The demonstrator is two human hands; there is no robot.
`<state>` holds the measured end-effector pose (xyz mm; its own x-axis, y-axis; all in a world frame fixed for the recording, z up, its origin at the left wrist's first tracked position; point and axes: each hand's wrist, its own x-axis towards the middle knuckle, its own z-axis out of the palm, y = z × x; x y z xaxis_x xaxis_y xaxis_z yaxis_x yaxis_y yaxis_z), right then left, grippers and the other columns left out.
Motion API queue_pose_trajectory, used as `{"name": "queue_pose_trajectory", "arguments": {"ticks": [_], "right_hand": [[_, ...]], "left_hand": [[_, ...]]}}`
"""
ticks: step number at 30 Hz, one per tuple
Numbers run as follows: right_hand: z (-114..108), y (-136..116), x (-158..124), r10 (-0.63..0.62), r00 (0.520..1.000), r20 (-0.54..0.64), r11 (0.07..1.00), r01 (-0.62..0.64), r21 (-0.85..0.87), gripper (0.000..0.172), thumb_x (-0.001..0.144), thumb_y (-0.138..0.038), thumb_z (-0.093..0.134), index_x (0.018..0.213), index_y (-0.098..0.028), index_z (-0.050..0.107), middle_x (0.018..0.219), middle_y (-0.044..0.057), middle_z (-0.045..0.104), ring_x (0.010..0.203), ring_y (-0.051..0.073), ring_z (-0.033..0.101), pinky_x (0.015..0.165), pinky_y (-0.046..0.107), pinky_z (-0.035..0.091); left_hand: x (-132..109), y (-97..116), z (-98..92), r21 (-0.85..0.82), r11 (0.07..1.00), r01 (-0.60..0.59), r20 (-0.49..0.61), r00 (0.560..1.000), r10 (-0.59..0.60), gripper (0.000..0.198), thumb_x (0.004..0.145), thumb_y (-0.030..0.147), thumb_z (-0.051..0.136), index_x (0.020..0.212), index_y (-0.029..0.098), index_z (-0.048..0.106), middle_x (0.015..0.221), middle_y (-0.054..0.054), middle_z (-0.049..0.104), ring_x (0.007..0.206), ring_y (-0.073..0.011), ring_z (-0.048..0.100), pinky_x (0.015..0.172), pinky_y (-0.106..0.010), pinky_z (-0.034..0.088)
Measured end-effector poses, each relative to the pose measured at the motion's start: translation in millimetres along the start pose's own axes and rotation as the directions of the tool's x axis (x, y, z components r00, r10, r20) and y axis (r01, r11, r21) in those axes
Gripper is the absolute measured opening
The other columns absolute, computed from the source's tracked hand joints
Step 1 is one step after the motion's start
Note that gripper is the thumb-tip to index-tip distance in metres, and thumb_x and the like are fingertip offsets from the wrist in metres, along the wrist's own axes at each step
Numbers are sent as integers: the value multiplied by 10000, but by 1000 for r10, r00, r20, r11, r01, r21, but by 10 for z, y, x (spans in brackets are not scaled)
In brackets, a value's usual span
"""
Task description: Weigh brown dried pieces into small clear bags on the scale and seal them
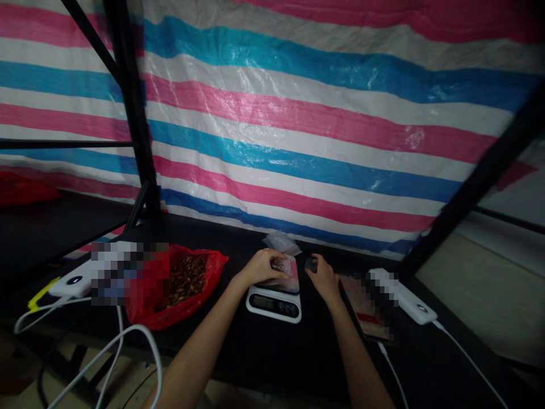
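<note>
In the head view, my left hand (259,268) rests on a small clear packet with pinkish contents (283,271) lying on the platform of a white digital kitchen scale (273,304). My right hand (319,278) is just right of the scale, its fingertips pinching a small dark piece (311,264). A red plastic bag (191,289) of brown pieces lies open to the left of my left hand. Behind the scale is a pile of clear plastic bags (281,243).
The black table (230,238) holds white power banks (72,282) (409,298) with white cables, and a brown paper packet (361,304) at right. Blurred patches hide parts near both. A striped tarpaulin (298,125) and black metal posts (131,96) stand behind.
</note>
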<state>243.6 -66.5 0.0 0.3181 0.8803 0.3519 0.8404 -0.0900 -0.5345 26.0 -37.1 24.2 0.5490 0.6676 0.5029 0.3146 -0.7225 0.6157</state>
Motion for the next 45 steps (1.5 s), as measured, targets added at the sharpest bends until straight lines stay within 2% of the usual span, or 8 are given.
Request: {"name": "queue_pose_trajectory", "arguments": {"ticks": [5, 7, 11, 16, 20, 29, 36, 45], "right_hand": [[-181, -296, -80, -147, 967, -206, 968, 184, 172, 336, 731, -379, 527, 1048, -274, 564, 1035, 59, 571, 935, 255, 511, 773, 412, 393], [-220, -421, -131, -250, 968, -38, 899, 246, 363, 275, 785, -408, 472, 974, -252, 597, 785, 21, 603, 714, 188, 549, 672, 327, 425], [-138, -553, -228, -364, 894, 262, 777, 136, 615, 273, 769, -431, 521, 927, -217, 579, 514, -51, 520, 392, 103, 433, 412, 218, 331], [-54, -543, -213, -306, 940, 148, 720, 127, 682, 250, 755, -436, 540, 764, -187, 559, 604, -14, 575, 397, 90, 472, 395, 203, 340], [-149, -542, -186, -291, 953, 83, 691, 150, 707, 244, 751, -437, 547, 789, -196, 550, 679, -16, 562, 424, 86, 502, 388, 192, 352], [-202, -549, -192, -287, 957, 34, 726, 194, 660, 217, 762, -408, 542, 782, -192, 550, 672, -8, 575, 432, 88, 514, 366, 186, 338], [-160, -538, -187, -252, 967, -36, 731, 215, 648, 228, 739, -408, 570, 783, -185, 593, 706, 24, 614, 564, 136, 574, 390, 191, 383], [-169, -522, -166, -185, 976, -111, 732, 213, 647, 259, 700, -365, 620, 888, -188, 638, 727, 29, 644, 573, 135, 568, 440, 209, 390]], "left_hand": [[19, 7, 8, -22, 999, 37, -93, 995, -39, 430, 597, 374, 715, 971, 174, 646, 862, -50, 659, 732, -171, 581, 661, -252, 423], [35, 20, 13, -13, 999, 33, -142, 989, -35, 409, 605, 323, 713, 981, 182, 636, 877, -46, 647, 763, -174, 574, 698, -260, 423], [62, 38, 21, 34, 999, 16, -216, 976, -9, 421, 598, 236, 707, 1008, 196, 622, 921, -52, 623, 871, -201, 549, 785, -293, 407], [56, 38, 20, -189, 978, 90, -81, 991, -107, 548, 580, 330, 725, 1082, 152, 595, 975, -73, 616, 884, -206, 550, 782, -293, 420], [60, 65, 11, -528, 822, 213, 113, 977, -181, 401, 727, 425, 584, 959, 103, 638, 893, -73, 651, 811, -184, 581, 726, -267, 432], [120, -2, 56, -760, 623, 184, 4, 960, -279, 329, 622, 396, 699, 740, 112, 584, 620, 0, 599, 549, -92, 533, 550, -195, 384], [104, 65, 63, -679, 723, 125, -162, 935, -314, 327, 693, 435, 619, 704, 113, 572, 535, 26, 536, 446, -61, 435, 460, -177, 298], [89, 131, 90, -473, 878, 78, -369, 887, -277, 284, 766, 392, 544, 752, 122, 627, 634, -6, 588, 583, -111, 521, 550, -196, 366]]}}
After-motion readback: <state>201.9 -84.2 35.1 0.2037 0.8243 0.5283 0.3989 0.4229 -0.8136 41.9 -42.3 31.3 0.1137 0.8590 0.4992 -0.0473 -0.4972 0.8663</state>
